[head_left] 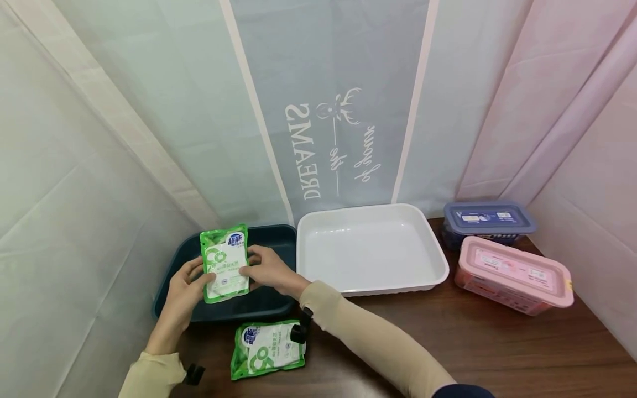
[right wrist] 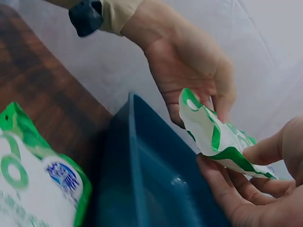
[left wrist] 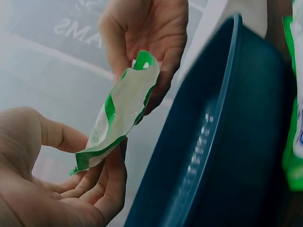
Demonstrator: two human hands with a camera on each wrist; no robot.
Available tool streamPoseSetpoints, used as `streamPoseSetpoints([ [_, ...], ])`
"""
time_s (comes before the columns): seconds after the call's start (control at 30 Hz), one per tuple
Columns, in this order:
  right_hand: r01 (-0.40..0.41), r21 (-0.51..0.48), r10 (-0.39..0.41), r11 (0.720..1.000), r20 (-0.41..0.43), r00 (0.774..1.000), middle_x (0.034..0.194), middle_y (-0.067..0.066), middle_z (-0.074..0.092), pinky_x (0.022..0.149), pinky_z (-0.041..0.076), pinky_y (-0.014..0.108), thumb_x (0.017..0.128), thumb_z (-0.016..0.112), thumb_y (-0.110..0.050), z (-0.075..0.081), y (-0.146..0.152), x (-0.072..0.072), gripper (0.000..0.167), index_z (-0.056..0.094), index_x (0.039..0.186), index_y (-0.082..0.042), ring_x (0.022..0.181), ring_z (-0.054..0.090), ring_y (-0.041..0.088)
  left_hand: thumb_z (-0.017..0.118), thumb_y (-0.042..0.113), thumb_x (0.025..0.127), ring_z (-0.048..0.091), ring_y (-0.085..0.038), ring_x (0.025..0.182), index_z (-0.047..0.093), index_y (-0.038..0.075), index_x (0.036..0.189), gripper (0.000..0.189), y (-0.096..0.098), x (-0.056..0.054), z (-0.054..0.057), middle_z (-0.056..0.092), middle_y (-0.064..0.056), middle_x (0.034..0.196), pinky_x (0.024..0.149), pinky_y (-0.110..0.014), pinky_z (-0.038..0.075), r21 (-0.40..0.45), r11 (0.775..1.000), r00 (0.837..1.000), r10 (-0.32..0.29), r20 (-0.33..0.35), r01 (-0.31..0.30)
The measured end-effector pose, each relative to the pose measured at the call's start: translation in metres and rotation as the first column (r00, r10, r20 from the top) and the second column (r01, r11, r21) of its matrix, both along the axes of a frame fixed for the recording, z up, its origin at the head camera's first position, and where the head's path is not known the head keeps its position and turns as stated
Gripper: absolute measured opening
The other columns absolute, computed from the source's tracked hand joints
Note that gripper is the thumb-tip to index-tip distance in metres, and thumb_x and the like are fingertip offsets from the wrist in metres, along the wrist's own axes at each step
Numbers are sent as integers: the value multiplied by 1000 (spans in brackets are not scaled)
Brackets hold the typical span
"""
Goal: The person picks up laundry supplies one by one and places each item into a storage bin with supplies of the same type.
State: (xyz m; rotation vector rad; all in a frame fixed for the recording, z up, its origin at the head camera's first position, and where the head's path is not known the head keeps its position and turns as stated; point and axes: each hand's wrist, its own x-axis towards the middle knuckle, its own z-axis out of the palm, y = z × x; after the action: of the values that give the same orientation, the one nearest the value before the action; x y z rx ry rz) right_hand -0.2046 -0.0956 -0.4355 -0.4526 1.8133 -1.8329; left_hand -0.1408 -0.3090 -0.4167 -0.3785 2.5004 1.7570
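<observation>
A green and white plastic pouch (head_left: 226, 265) with printed lettering is held up over the dark teal tray (head_left: 271, 237). At its left edge my left hand (head_left: 181, 290) pinches it, thumb on the front and fingers behind. My right hand (head_left: 271, 271) grips the opposite edge in the same way. Both wrist views show the pouch (left wrist: 125, 104) nearly edge-on between the two hands, above the tray's wall (right wrist: 135, 156). A second pouch (head_left: 271, 351) of the same kind lies on the table in front of the tray, beneath my right forearm.
To the right of the teal tray stands a white tray (head_left: 368, 249), rim against rim. Farther right are a blue lidded box (head_left: 490, 218) and a pink lidded box (head_left: 515, 271) on the brown wooden table (head_left: 497, 354). Fabric curtains (head_left: 348, 66) hang behind and at both sides.
</observation>
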Motion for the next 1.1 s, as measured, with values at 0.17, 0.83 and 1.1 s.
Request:
streamPoseSetpoints([
  [0.17, 37, -37, -35, 999, 52, 998, 120, 11, 69, 81, 66, 46, 106, 66, -7, -9, -21, 0, 43, 54, 148, -8, 89, 74, 21, 54, 18, 112, 61, 6, 96, 14, 2, 170, 73, -20, -10, -6, 31, -29, 169, 78, -22, 59, -59, 998, 999, -24, 20, 26],
  [0.83, 41, -102, -10, 994, 285, 958, 138, 24, 60, 96, 62, 51, 105, 63, -4, -33, -48, -1, 60, 39, 160, 1, 121, 67, 43, 53, 14, 109, 63, -38, 117, 33, -6, 163, 61, -53, -24, -42, 41, -36, 159, 75, -28, 52, -333, 942, 998, -26, 55, 43],
  [1.1, 91, 5, -89, 996, 235, 968, 124, 24, 62, 85, 66, 47, 103, 61, 5, -41, -54, -5, 42, 53, 144, 6, 105, 70, 41, 55, 10, 102, 60, -31, 90, 44, -7, 155, 58, -54, -31, -52, 50, -39, 149, 61, -33, 42, -410, 910, 997, -55, 44, 68],
])
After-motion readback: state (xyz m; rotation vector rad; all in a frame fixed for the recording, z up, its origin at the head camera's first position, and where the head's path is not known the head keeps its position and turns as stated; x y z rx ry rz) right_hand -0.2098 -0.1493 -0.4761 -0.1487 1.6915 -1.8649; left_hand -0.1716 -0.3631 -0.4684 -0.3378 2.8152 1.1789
